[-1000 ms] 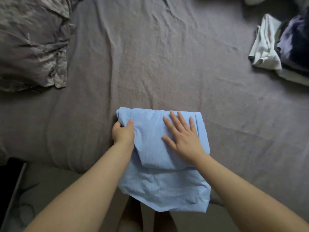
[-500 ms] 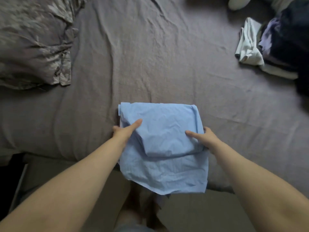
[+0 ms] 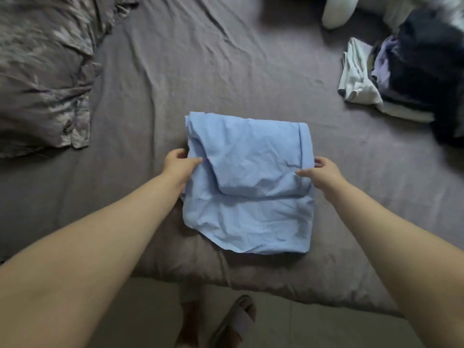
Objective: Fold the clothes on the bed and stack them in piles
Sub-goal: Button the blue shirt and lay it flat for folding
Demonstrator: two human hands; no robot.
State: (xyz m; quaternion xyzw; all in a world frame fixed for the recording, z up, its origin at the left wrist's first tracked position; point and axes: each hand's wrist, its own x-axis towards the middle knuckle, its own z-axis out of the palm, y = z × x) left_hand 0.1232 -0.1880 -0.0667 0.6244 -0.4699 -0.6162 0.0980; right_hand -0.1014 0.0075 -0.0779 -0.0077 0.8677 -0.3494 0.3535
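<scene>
The blue garment (image 3: 248, 182) lies partly folded near the near edge of the bed (image 3: 226, 71), right in front of you, with an upper layer turned down over a lower one whose near hem is ragged and uneven. Your left hand (image 3: 179, 164) grips its left edge, thumb on top of the cloth and fingers curled under the side. Your right hand (image 3: 320, 170) grips its right edge the same way, thumb lying across the top fold and fingers tucked round the outside. Both forearms reach in from the near corners of the view.

Well apart to the far right, a pile of clothes (image 3: 411, 71) sits on the bed: a pale piece on its left side, dark and purple cloth beside and over it. Beyond that pile, at the far edge, there is a white rounded thing (image 3: 337, 11) that is too blurred to identify. At the far left lies a crumpled grey pillow (image 3: 42, 71). Below the bed's near edge you can see the floor (image 3: 313, 330) and a sandal (image 3: 236, 320).
</scene>
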